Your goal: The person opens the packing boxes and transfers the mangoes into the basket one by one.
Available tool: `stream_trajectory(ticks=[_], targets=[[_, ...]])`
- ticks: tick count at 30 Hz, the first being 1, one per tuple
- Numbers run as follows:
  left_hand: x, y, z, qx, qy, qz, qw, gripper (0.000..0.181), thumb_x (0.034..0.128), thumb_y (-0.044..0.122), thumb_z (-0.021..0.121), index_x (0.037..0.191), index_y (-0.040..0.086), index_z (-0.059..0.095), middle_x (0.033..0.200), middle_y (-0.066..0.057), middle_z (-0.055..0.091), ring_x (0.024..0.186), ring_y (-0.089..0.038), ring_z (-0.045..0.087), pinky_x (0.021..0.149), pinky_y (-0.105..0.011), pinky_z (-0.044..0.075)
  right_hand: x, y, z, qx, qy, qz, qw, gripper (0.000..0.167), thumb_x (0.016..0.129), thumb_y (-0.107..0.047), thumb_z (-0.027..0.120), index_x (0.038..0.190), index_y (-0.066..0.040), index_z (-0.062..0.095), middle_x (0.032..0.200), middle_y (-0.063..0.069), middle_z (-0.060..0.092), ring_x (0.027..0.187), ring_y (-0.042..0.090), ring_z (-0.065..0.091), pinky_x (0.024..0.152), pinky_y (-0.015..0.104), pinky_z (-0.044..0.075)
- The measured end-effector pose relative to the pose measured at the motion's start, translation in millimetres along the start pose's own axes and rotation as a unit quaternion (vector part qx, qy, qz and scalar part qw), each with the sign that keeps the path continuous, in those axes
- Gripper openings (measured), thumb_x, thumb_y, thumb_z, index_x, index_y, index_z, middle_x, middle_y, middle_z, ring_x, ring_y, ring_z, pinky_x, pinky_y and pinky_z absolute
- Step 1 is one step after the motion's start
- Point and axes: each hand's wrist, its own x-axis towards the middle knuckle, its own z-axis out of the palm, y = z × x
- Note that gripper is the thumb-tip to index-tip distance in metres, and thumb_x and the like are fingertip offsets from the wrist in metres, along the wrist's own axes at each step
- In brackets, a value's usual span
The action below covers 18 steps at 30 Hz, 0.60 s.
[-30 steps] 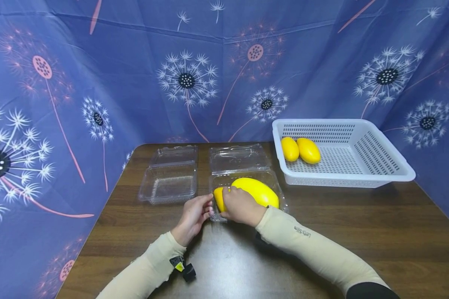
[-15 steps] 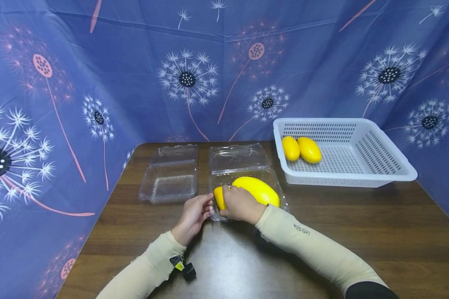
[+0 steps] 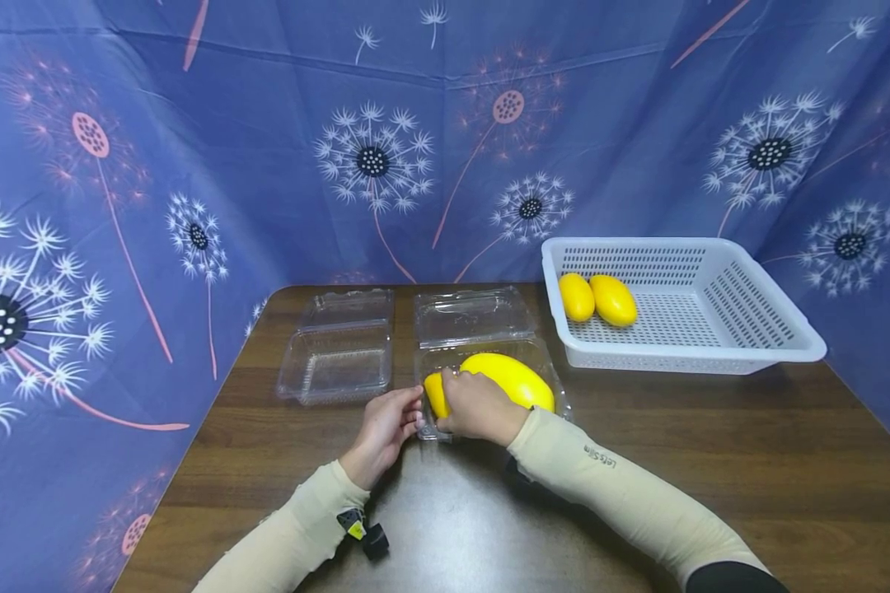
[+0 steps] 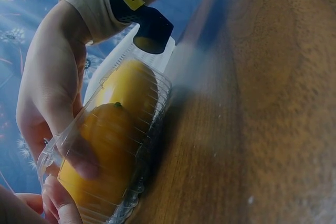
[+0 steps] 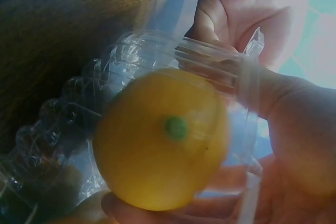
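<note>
A clear plastic clamshell container lies with its lid folded back on the table. Inside its base are a large yellow mango and a smaller-looking yellow mango at the left end. My right hand reaches over the front rim and grips the left mango, covering part of it. A green stem dot shows on this mango in the right wrist view. My left hand pinches the container's left front corner between thumb and curled fingers; its fingertips also show in the left wrist view.
Left of the container lies a second open clamshell with nothing in it. A white perforated basket stands at the back right, holding two yellow mangoes. A blue dandelion-print cloth hangs behind the wooden table.
</note>
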Motion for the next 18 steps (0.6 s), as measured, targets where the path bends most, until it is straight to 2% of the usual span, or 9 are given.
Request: stream_trajectory(ticks=[8,18], targets=[[1.8,-2.2,-1.3,0.000,0.004,0.003,1.0000,0.012,0.0917,0.009,0.062,0.097,-0.001,0.059,0.064,0.005,0.056,0.051,-0.004,0.049,0.051,-0.015,0.049,-1.2,0,-3,0.011,-0.002,0.000,0.9999,0.062,0.072,-0.032,0.081,0.116,0.003,0.055,0.071,0.008,0.056,0.059,0.022,0.052,0.055,0.033,0.049],[1.0,-2.0,-2.5,-0.001,0.005,0.005,1.0000,0.007,0.0913,0.009,0.062,0.086,0.006,0.060,0.063,0.005,0.056,0.052,-0.005,0.050,0.052,-0.015,0.051,-3.4,2,-13,0.032,0.001,-0.014,0.9994,0.058,0.072,-0.032,0.079,0.114,-0.001,0.053,0.073,0.005,0.054,0.058,0.019,0.051,0.052,0.027,0.043]])
